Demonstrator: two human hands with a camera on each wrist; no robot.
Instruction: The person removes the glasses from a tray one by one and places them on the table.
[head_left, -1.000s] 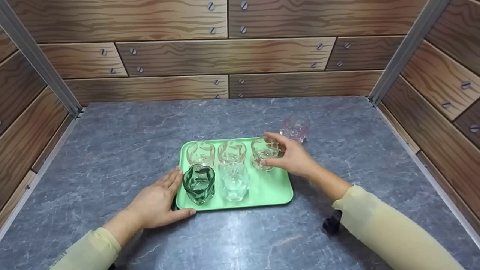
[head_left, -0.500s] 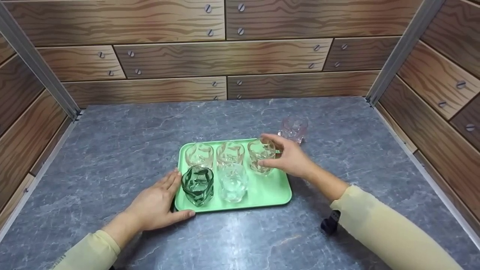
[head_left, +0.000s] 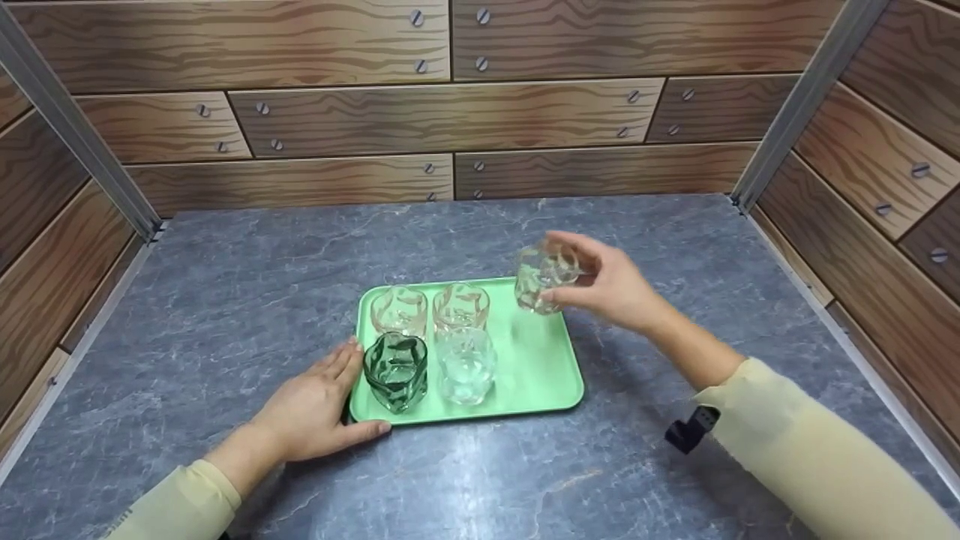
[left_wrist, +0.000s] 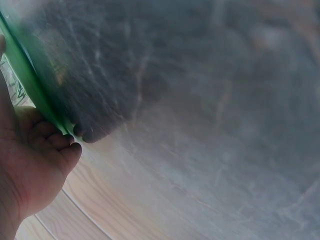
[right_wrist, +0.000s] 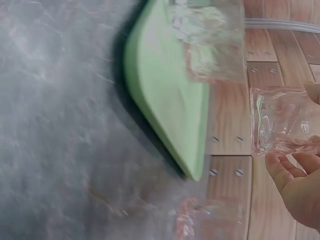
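My right hand (head_left: 611, 289) holds a clear drinking glass (head_left: 536, 277) with wavy sides, raised over the back right corner of the green tray (head_left: 536, 375). In the right wrist view this glass (right_wrist: 280, 120) shows at the fingertips. My left hand (head_left: 311, 409) rests against the tray's front left corner, fingers along the left side and thumb at the front edge. On the tray stand a dark green glass (head_left: 396, 371), a clear glass (head_left: 466, 367) in front, and two faintly pinkish glasses at the back, one left (head_left: 399, 309) and one in the middle (head_left: 460, 306).
A pinkish glass (right_wrist: 210, 220) stands beyond the tray in the right wrist view; in the head view my right hand covers its place. Wood-patterned walls (head_left: 337, 120) enclose the grey marbled table (head_left: 262, 262) at the back and sides.
My right hand has lifted the clear glass off the tray's back right area and moved it up and slightly right. The left hand and the other glasses on the tray stay put.
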